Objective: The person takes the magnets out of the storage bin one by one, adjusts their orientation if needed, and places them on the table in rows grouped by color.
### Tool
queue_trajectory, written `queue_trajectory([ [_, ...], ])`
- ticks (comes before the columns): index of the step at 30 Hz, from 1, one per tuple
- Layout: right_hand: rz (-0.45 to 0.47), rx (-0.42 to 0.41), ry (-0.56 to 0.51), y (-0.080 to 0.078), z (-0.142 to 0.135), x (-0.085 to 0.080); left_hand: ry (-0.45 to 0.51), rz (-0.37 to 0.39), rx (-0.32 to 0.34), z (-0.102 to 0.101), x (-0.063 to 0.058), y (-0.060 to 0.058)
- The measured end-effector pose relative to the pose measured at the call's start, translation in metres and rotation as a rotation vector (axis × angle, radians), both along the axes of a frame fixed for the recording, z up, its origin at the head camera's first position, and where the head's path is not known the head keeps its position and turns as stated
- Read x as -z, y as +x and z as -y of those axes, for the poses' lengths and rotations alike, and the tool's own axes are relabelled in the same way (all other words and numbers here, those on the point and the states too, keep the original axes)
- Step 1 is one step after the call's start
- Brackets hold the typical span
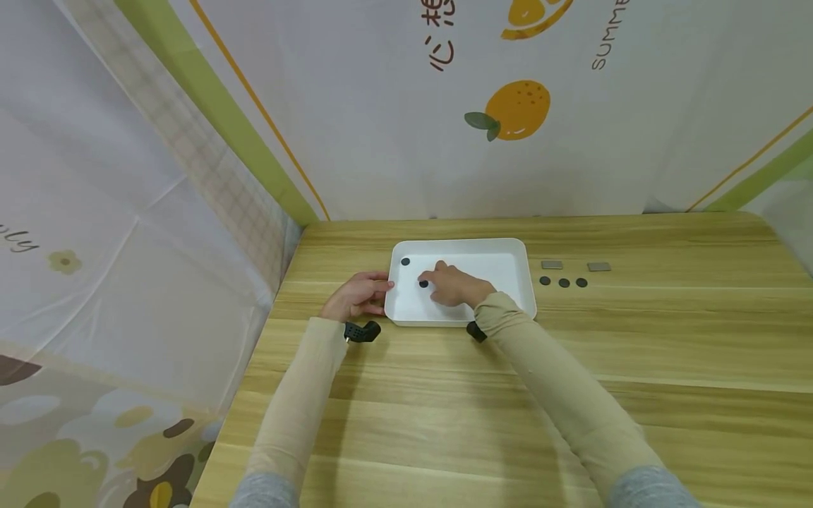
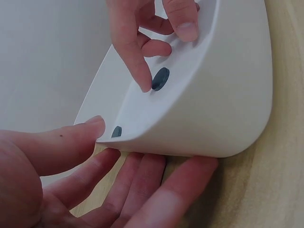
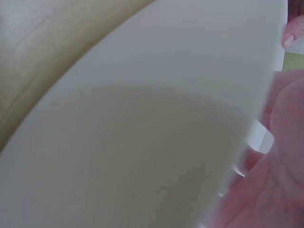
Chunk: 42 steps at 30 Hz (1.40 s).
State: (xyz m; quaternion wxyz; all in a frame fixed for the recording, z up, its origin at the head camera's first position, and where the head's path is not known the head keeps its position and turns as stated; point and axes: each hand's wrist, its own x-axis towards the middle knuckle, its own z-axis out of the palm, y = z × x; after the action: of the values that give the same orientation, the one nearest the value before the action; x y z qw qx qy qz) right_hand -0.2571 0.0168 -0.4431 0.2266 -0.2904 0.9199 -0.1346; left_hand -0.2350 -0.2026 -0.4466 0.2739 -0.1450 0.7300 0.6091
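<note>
A white tray (image 1: 489, 264) stands on the wooden table. My left hand (image 1: 365, 292) holds its left end, thumb over the rim and fingers against the outer wall, as the left wrist view shows. Over the tray floor, my right hand (image 1: 454, 283) reaches in with the index finger extended. That fingertip touches or nearly touches the edge of a dark round disc (image 2: 160, 79); the thumb is apart from it. Another dark disc (image 1: 405, 262) lies in the tray's far left corner. In the right wrist view, the tray wall (image 3: 142, 142) hides most of the right hand's work.
Right of the tray lie a dark disc (image 1: 545, 281), a second disc (image 1: 564, 283) and a third disc (image 1: 581, 282). Behind them are a grey rectangular piece (image 1: 552, 264) and another grey rectangle (image 1: 598, 267). A printed curtain (image 1: 381, 141) hangs behind the table (image 1: 406, 409).
</note>
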Motion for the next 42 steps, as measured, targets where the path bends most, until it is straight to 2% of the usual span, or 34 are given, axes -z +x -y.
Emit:
queue_trajectory([
  [13, -0.003, 0.036, -0.051, -0.002, -0.006, 0.000, 0.021, 0.009, -0.012, -0.001, -0.001, -0.001],
  [23, -0.021, 0.027, -0.113, -0.003, -0.012, 0.001, 0.013, -0.003, -0.013, -0.001, 0.000, 0.000],
  [42, -0.030, 0.037, -0.121, -0.004, -0.013, 0.003, 0.028, -0.007, -0.007, 0.001, 0.001, 0.001],
])
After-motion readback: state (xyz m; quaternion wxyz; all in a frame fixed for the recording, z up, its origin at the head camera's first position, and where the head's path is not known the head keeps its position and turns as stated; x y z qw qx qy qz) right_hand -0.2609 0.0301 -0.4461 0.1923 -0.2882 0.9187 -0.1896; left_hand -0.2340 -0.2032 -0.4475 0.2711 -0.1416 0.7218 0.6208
